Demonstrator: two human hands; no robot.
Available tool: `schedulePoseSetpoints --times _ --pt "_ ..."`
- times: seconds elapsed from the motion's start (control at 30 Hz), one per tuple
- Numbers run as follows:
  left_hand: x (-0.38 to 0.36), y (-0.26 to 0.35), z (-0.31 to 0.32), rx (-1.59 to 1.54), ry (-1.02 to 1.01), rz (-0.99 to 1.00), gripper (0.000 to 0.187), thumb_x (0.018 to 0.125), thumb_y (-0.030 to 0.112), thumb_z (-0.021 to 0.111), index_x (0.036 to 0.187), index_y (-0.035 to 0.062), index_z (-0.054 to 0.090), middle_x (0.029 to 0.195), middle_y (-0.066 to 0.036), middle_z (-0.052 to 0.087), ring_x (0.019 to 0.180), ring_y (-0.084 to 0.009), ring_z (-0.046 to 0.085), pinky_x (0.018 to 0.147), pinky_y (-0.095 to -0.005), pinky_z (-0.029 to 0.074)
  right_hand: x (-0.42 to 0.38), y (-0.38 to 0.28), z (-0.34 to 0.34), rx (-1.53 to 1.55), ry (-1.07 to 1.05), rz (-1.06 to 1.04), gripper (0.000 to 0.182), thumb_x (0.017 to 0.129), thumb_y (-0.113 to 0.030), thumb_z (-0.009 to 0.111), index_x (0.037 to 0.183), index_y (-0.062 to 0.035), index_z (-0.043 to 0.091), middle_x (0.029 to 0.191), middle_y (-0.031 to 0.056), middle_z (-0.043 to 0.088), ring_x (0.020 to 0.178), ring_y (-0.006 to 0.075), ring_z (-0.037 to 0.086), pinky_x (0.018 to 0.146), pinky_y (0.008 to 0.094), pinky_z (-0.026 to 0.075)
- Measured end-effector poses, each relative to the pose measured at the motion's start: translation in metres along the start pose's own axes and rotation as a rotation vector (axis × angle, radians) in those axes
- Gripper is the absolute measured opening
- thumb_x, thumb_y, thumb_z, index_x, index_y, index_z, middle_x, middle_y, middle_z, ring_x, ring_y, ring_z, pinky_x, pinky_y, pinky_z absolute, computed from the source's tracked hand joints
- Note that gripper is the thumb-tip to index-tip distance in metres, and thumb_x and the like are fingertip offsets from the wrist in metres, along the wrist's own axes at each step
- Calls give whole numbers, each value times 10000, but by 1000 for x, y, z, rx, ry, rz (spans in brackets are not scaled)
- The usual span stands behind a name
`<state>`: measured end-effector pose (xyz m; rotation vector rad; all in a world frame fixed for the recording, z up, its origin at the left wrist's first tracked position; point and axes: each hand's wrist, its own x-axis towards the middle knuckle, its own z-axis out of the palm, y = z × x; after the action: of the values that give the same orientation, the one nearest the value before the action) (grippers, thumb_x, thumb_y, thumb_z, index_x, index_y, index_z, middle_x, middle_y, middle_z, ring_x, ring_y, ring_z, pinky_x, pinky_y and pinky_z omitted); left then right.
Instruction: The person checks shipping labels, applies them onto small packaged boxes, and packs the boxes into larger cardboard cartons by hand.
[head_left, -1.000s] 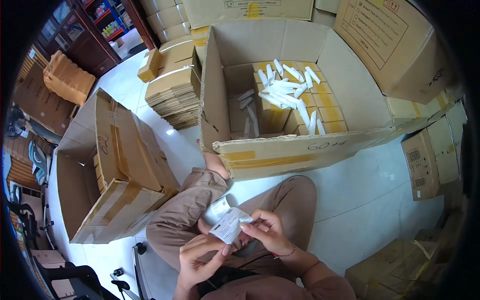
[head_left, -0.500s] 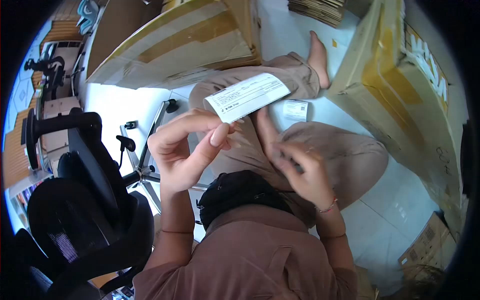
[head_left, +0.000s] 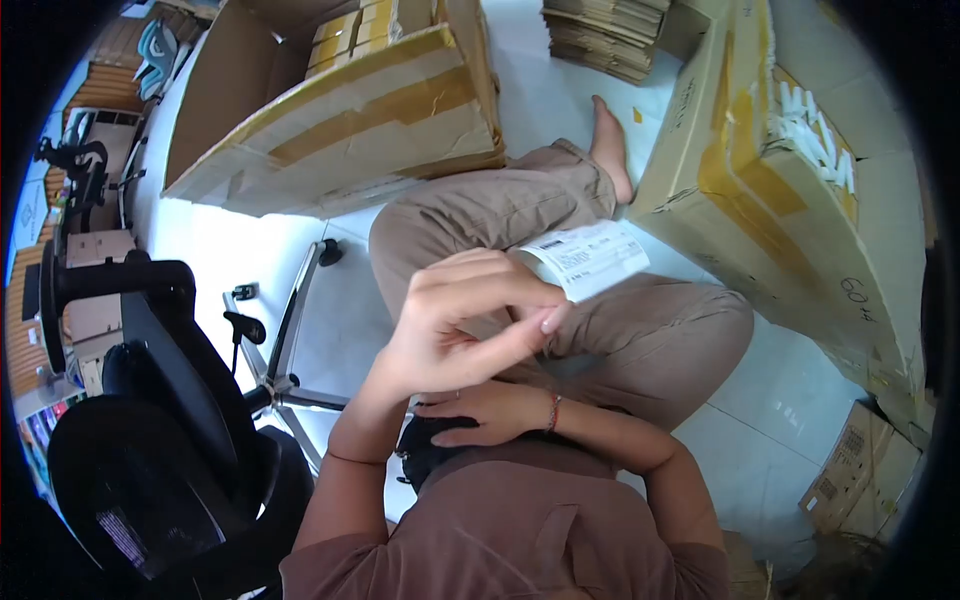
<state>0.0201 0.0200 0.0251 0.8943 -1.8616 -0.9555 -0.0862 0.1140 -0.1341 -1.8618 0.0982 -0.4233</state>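
Note:
A white printed label (head_left: 592, 262) is pinched at its lower corner between the thumb and fingers of my left hand (head_left: 475, 320), held above my crossed legs. The label curls slightly, with its printed side up. My right hand (head_left: 490, 412) lies across a black waist bag (head_left: 430, 452) at my lap, below the left wrist. Its thumb and fingers are apart and rest on the bag; some fingertips are hidden behind my left forearm.
A large open carton (head_left: 375, 125) with smaller boxes stands ahead left. Another carton (head_left: 740, 220) with white tube-like items is at the right. Flattened cardboard (head_left: 605, 35) is stacked beyond my foot. A black office chair (head_left: 180, 400) stands close on my left.
My left hand has moved right and down with the label. My right hand has gone from above my right leg to the waist bag. The view has shifted slightly.

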Motion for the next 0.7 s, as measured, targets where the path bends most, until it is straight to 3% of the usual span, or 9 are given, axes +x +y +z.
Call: schedulePoseSetpoints --times 0.13,0.23,0.37,0.47,0.57,0.67,0.7 --pt "17 2 20 -30 -40 111 91 785 22 701 876 23 699 712 -62 638 606 -190 596 611 -304 447 2 -5 -5 62 -16 7 658 882 -526 591 1330 -46 537 1267 230 575 1185 368 545 1034 426 405" --pt "22 6 29 -31 -56 149 98 779 17 710 876 25 704 728 -63 654 662 -203 629 640 -312 467 -4 0 4 81 -35 149 740 804 -594 649 1349 -107 534 1222 201 608 1146 328 579 1013 413 428" --pt "23 8 31 -33 -102 163 110 766 7 718 875 23 709 757 -64 679 713 -205 664 660 -312 483 -6 5 4 98 -18 154 737 806 -603 639 1352 -119 534 1227 190 609 1142 329 580 1002 406 436" --pt "22 13 24 -20 -127 175 116 760 13 721 875 22 710 769 -66 684 717 -207 665 663 -316 485 -11 -3 -12 -59 -63 148 764 797 -638 625 1351 -122 535 1257 200 588 1192 328 546 1027 415 414" --pt "25 18 12 57 -216 140 120 756 15 718 875 23 717 769 -68 687 731 -217 673 677 -318 493 -23 -2 -9 -58 18 196 758 808 -666 591 1358 -148 532 1297 221 545 1229 364 502 1053 453 377" --pt "40 16 11 35 -223 208 86 799 57 699 882 37 699 676 -48 606 600 -201 576 598 -317 437 -15 -10 -4 -40 -41 372 737 831 -683 544 1367 -177 528 1293 238 521 1214 405 490 1031 500 364" --pt "47 15 15 25 -224 239 91 800 64 701 888 42 698 671 -54 598 599 -214 566 592 -328 434 -9 -18 -9 -18 -151 419 732 837 -682 536 1370 -181 524 1272 234 527 1175 419 505 1001 514 373"
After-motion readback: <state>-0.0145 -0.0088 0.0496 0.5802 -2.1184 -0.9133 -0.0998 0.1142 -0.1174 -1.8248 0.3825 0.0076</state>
